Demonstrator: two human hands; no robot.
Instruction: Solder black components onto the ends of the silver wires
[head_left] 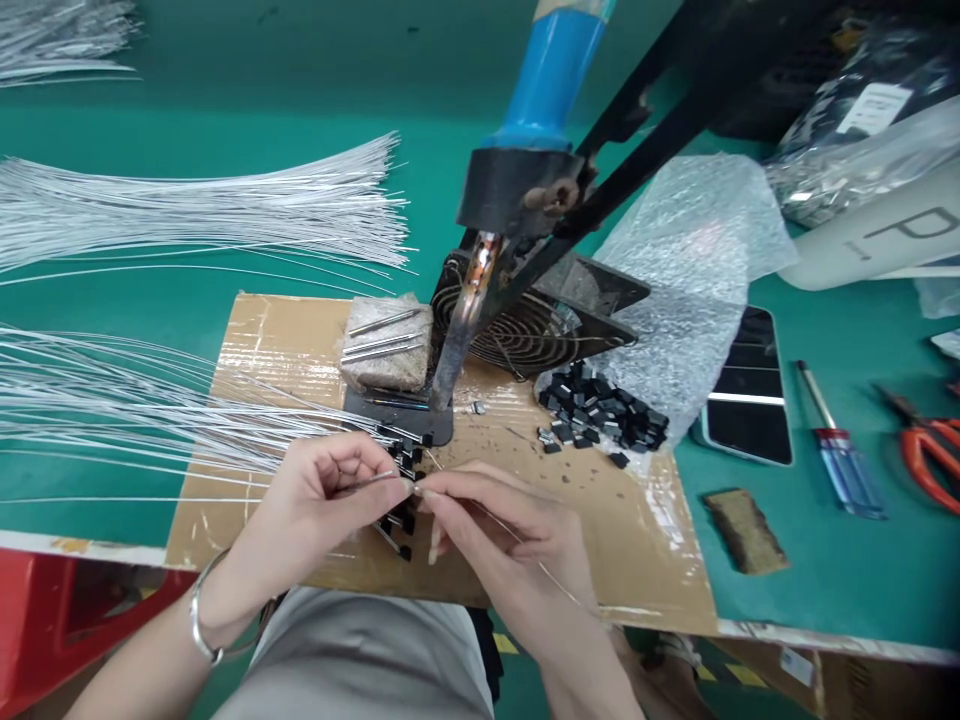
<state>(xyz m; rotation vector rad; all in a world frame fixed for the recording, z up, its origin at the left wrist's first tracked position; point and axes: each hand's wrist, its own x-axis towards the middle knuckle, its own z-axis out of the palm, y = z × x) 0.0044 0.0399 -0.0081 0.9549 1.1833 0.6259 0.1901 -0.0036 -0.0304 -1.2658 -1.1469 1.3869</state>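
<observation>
My left hand [330, 500] is closed in a pinch on a thin white wire. Its fingertips meet those of my right hand [510, 545] over the cardboard. My right hand pinches a thin silvery wire [555, 580], which trails back across the palm. A tiny piece may sit where the fingertips touch, but it is too small to make out. Just behind and below the fingers lie several black-tipped wire ends [405, 455], partly covered by my hands. Their white wires [255, 415] run off to the left.
A soldering iron [472, 290] on a black stand hangs over the cardboard [637, 560], near a fan [517, 335] and a wrapped block [390, 345]. To the right are black connectors [600, 410], a phone [746, 390], a screwdriver [844, 450] and pliers [930, 450]. A wire bundle [225, 210] lies back left.
</observation>
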